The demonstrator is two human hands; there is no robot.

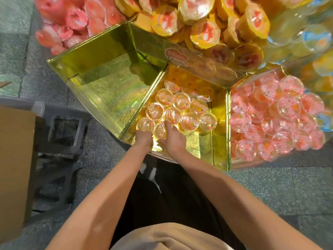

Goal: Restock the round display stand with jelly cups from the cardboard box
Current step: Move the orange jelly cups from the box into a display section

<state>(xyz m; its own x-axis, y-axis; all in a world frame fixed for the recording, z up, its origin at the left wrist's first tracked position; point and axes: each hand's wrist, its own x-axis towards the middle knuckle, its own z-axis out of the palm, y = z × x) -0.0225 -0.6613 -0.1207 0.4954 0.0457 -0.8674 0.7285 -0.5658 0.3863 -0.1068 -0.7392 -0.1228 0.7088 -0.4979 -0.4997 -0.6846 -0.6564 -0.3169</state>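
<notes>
Head view, looking down on the lower tier of the round display stand (pixel 59 64), a gold-foil structure divided into wedge-shaped compartments. A red heart-shaped brand sticker (pixel 176 54) is showing on the clear front panel of the upper tier, directly above the middle compartment (pixel 219 141); beneath the red emblem a script word beginning "Choco…" is partly legible, the rest being too blurred to read. Lid printing on the cups is not legible.

The orange jelly cups (pixel 180 109) are lying lids-up in a cluster on the floor of the middle compartment, filling its far and left portions. The left hand (pixel 144 137) is reaching over the compartment's near edge, fingers curled down at the nearest cups; whether it is gripping one cannot be told. The right hand (pixel 173 139) is lying just beside it, index finger extended and touching a cup in the front row, with a cup held between thumb and curled fingers beneath the palm.

Left of the middle compartment, a gold compartment (pixel 108 87) is standing bare. Right of it, pink-lidded cups (pixel 273 120) are piled high. Above it, yellow-lidded cups (pixel 203 31) are heaped on the upper tier. The cardboard box (pixel 14 159) is standing well left of the stand, beside a grey plastic stool (pixel 61 134).
</notes>
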